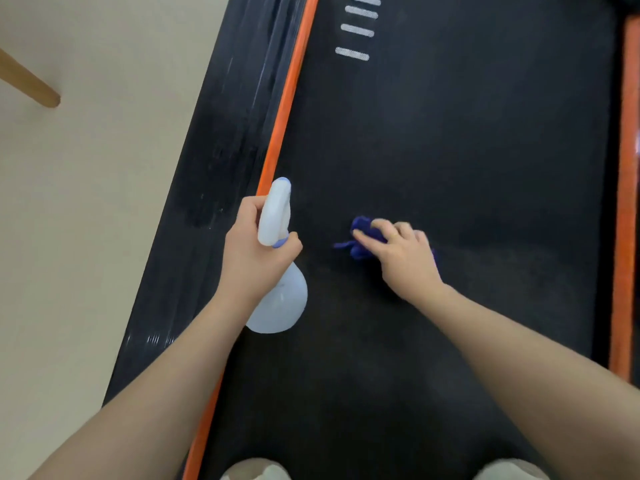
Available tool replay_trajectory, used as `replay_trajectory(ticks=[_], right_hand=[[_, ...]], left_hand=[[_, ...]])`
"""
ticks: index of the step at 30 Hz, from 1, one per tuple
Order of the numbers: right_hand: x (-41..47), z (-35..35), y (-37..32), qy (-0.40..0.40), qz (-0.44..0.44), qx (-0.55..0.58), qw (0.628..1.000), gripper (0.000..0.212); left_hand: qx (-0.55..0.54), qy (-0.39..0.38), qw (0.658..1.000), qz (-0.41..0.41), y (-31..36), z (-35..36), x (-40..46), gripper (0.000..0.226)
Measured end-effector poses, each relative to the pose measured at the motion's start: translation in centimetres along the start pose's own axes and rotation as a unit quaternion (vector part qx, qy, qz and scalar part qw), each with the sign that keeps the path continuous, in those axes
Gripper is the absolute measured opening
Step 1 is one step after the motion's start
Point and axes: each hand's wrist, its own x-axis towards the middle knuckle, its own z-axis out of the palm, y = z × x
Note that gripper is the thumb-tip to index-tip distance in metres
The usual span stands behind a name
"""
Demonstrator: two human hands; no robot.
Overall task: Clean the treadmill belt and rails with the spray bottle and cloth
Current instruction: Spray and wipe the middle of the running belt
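The black treadmill belt (467,140) fills most of the view, edged by orange strips. A black ribbed left rail (214,161) runs beside the left strip. My left hand (254,251) grips the neck of a pale blue spray bottle (282,299), nozzle pointing up the belt, held over the belt's left edge. My right hand (403,256) presses a crumpled dark blue cloth (363,233) onto the belt near its middle, fingers curled over the cloth. Most of the cloth is hidden under the hand.
A cream floor (79,220) lies left of the treadmill, with a wooden leg (31,83) at the upper left. White dashes (356,31) mark the belt's far end. The right orange strip (625,237) borders the belt. My knees (256,471) show at the bottom.
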Motion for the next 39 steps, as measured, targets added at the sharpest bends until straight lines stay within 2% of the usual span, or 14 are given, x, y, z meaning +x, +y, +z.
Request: replay_trajectory(ticks=[2, 4, 9, 13, 15, 18, 19, 21, 24, 26, 28, 30, 36, 39], right_hand=[[1.9, 0.0, 0.5, 0.005, 0.165, 0.023, 0.986, 0.065], [1.4, 0.3, -0.6, -0.006, 0.218, 0.027, 0.976, 0.068], [-2.5, 1.9, -4.0, 0.025, -0.026, 0.036, 0.999, 0.072], [0.1, 1.1, -3.3, 0.030, -0.149, 0.006, 0.988, 0.055], [2.4, 0.6, -3.3, 0.044, -0.109, -0.012, 0.993, 0.050], [4.7, 0.6, -5.6, 0.029, 0.054, 0.055, 0.997, 0.055], [4.7, 0.7, -6.2, 0.028, 0.076, 0.065, 0.995, 0.057], [3.2, 1.0, -6.1, 0.044, 0.032, 0.044, 0.998, 0.059], [-2.4, 0.9, -2.6, 0.019, -0.043, 0.006, 0.999, 0.067], [-6.2, -0.2, 0.1, -0.033, 0.038, -0.014, 0.999, 0.073], [-8.2, -2.0, 2.8, -0.101, 0.128, -0.015, 0.987, 0.069], [-9.5, -3.7, 5.6, -0.134, 0.183, 0.007, 0.974, 0.060], [-14.4, -7.5, 11.3, -0.005, 0.259, 0.126, 0.958, 0.053], [-17.6, -7.7, 13.8, 0.038, 0.301, 0.154, 0.940, 0.048]], left_hand=[[0.001, 0.014, 1.000, 0.007, -0.2, -0.1, -0.2, 0.043], [0.003, 0.016, 1.000, 0.011, -0.4, -0.2, -0.4, 0.044], [-0.025, 0.024, 0.999, -0.009, -0.5, -0.3, -0.1, 0.037], [-0.034, 0.030, 0.999, -0.004, -0.2, -0.3, -0.1, 0.040], [-0.040, 0.029, 0.999, 0.006, -0.2, -0.5, -0.3, 0.050], [-0.046, 0.025, 0.999, 0.006, -0.5, -0.5, -0.6, 0.048], [-0.044, 0.023, 0.999, 0.006, -0.4, -0.4, -0.5, 0.042], [-0.031, 0.018, 0.999, 0.003, 0.1, 0.1, -0.4, 0.040], [-0.013, -0.047, 0.999, 0.022, 1.7, 1.4, -1.0, 0.039], [0.029, -0.137, 0.989, 0.056, 2.8, 2.6, -1.6, 0.028], [0.125, -0.241, 0.958, 0.093, 3.9, 4.3, -2.1, 0.014], [0.205, -0.317, 0.920, 0.103, 4.8, 6.6, -2.8, 0.021], [0.176, -0.368, 0.907, 0.108, 6.5, 12.8, -5.8, 0.029], [0.216, -0.398, 0.888, 0.083, 6.8, 16.1, -7.1, 0.031]])
